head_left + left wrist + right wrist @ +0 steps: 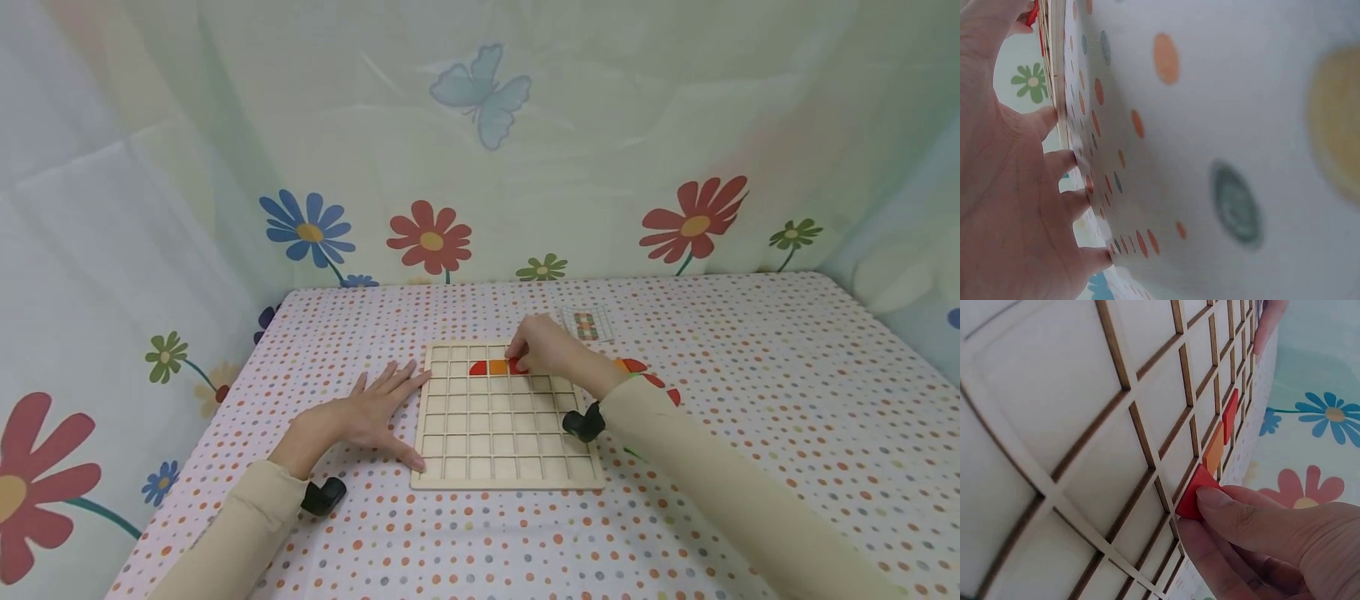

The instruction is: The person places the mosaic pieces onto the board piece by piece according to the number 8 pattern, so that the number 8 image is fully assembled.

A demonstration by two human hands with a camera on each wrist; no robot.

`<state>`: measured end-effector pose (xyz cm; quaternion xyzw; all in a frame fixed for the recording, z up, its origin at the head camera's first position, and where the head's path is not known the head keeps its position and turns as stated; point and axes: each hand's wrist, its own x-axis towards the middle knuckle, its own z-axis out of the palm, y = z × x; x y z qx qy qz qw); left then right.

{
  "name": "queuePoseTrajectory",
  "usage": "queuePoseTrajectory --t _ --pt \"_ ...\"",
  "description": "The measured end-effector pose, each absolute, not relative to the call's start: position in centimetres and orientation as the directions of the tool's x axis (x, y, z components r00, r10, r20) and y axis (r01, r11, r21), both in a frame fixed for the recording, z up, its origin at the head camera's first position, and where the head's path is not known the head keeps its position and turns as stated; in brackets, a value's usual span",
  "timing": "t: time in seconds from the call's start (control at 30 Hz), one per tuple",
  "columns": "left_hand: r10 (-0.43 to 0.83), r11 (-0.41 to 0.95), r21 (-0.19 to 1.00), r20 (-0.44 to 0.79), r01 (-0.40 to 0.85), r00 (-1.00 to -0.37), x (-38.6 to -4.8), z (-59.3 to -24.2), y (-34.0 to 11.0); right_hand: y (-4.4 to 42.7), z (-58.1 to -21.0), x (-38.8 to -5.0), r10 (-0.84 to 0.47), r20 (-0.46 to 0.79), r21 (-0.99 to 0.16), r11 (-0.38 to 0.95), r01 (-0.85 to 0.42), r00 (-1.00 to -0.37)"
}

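Note:
A wooden grid board (480, 423) lies on the dotted tablecloth. My right hand (551, 346) is over its upper part and pinches a red tile (1189, 499) between thumb and fingers, at a cell of the grid. Left of it in the same row sit an orange square tile (498, 367) and a red tile with a curved side (478, 368). My left hand (371, 414) has its fingers spread beside the board's left edge. Its thumb and index finger touch that edge, while the other fingertips rest on the cloth in the left wrist view.
A small pattern card (587, 323) with a coloured design lies behind the board at the right. Several loose red, orange and green tiles (652, 379) lie right of the board, partly hidden by my right forearm. A flowered curtain (480, 183) stands behind the table.

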<state>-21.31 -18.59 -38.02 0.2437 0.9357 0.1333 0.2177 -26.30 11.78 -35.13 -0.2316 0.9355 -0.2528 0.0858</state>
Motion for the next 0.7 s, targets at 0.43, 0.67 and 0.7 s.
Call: queuePoseTrajectory --t 0.43,0.67,0.7 --pt "0.515 0.845 0.354 -0.340 0.400 -0.787 -21.4 -38.2 -18.7 10.7 -35.2 -26.1 -0.524 -0.070 -0.357 0.808 -0.469 -0.849" --pt "0.517 0.843 0.358 -0.333 0.401 -0.789 -21.3 -38.2 -18.6 11.6 -35.5 -25.7 -0.526 -0.039 -0.438 0.773 -0.458 -0.850" --pt "0.518 0.842 0.359 -0.331 0.403 -0.789 -21.3 -38.2 -18.6 12.0 -35.5 -25.6 -0.529 -0.038 -0.461 0.762 -0.455 -0.848"
